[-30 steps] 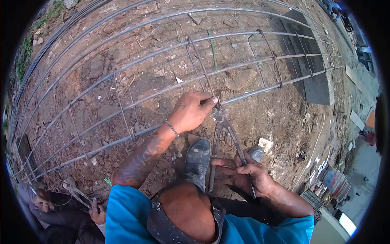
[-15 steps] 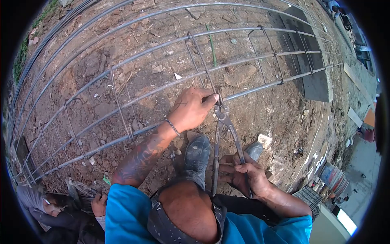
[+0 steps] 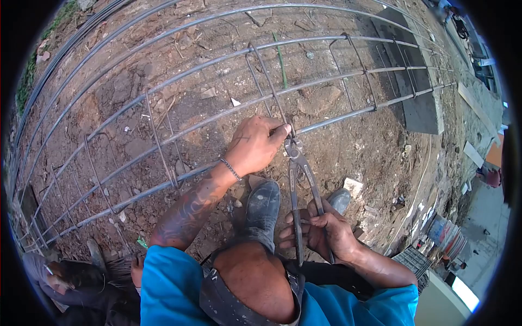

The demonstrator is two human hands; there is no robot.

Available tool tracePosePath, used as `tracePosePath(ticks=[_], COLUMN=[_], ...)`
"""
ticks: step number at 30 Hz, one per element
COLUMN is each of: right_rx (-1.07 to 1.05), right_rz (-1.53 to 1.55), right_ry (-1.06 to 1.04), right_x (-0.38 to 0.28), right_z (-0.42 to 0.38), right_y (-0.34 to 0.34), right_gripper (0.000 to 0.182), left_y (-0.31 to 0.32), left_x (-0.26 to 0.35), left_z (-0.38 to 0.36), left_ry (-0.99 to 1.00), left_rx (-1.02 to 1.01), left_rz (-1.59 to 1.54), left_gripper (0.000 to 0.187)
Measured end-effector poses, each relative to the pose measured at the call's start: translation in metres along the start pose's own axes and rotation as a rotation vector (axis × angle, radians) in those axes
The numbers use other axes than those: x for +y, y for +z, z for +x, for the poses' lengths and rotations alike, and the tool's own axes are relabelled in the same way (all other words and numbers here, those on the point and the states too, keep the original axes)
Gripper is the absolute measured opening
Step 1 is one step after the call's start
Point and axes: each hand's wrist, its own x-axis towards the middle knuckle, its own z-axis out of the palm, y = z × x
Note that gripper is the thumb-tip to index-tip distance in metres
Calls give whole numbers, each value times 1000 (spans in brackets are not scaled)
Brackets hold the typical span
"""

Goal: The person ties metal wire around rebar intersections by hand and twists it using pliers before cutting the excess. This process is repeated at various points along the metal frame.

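A bare knee (image 3: 251, 280) fills the bottom centre. Just right of it, the right hand (image 3: 330, 231) grips one handle of the pliers (image 3: 294, 153), its fingers spread behind the other; the handles stand apart. The tool points up the frame, its head at the middle beside the left hand (image 3: 258, 143), whose thumb and forefinger pinch the bent bar (image 3: 263, 70) where it meets the lowest long rod (image 3: 337, 119). A dusty boot (image 3: 263, 204) stands below. Farther off, a grey slab (image 3: 423, 111) lies upper right under the rods.
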Motion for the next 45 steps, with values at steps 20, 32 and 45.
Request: tracePosePath(ticks=[20,32,45], right_rx=[415,150,-27], right_rz=[-2641,-463,-193], right_ry=[-301,225,289], right_x=[-53,-59,-51], right_z=[-26,-36,-37], right_y=[28,-24,-37], right_gripper=[28,44,44], left_y=[54,53,7], left_x=[65,56,50], left_z=[8,-21,-20], left_ry=[631,1014,344], left_rx=[-283,119,150], left_rz=[-47,155,178], left_gripper=[40,21,19])
